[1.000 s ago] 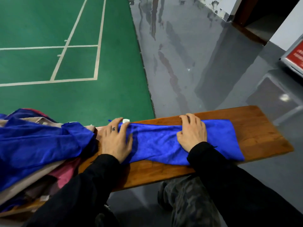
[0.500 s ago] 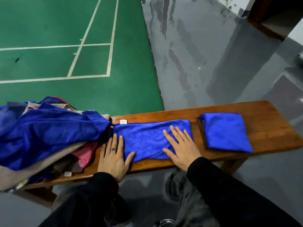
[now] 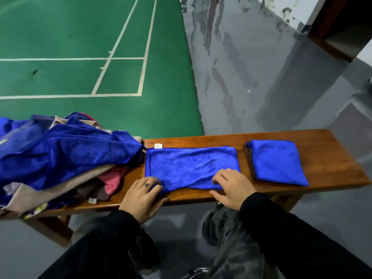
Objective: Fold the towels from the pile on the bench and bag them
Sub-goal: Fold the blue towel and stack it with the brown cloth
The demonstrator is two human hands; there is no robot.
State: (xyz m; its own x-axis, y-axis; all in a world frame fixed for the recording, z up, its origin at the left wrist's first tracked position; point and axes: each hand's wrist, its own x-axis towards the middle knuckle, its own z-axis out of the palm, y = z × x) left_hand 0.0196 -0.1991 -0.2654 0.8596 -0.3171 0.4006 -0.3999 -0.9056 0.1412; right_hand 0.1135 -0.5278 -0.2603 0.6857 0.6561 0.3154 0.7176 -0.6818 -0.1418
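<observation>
Both hands at the blue towel's (image 3: 191,166) near edge on the desk (image 3: 332,158) — left hand (image 3: 141,198) and right hand (image 3: 231,188) pinch it, fingers curled — pile (image 3: 60,154) just left, folded towel (image 3: 277,162) right.

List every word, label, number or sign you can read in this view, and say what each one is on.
No text here can be read.
White tag at the far corner of the blue towel being folded: looks blank, too small to read.
White tag at the near edge of the towel pile: too small to read.
Mark on a finger of the left hand: a small tattoo, not legible.
</observation>
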